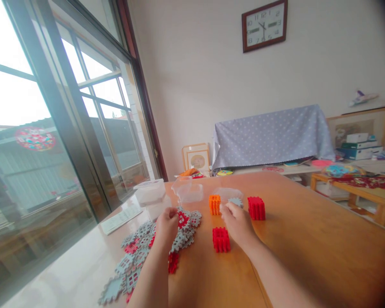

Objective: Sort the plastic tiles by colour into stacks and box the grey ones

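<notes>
Two hands busy: left hand (pixel 167 224) over the tile heap (pixel 114 290), left of the orange stack (pixel 214 205); right hand (pixel 238 220) just right of it. Fingers curled nearly closed, contents I can't tell. Pinch lightly, by the edges, knuckles clear of that stack!

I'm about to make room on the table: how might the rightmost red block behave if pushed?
The red block would probably slide rather than roll, given its boxy shape. It looks about as tall as wide, so a low push seems unlikely to tip it. Its toothed, plastic-looking sides suggest it is stiff and fairly light.
</notes>
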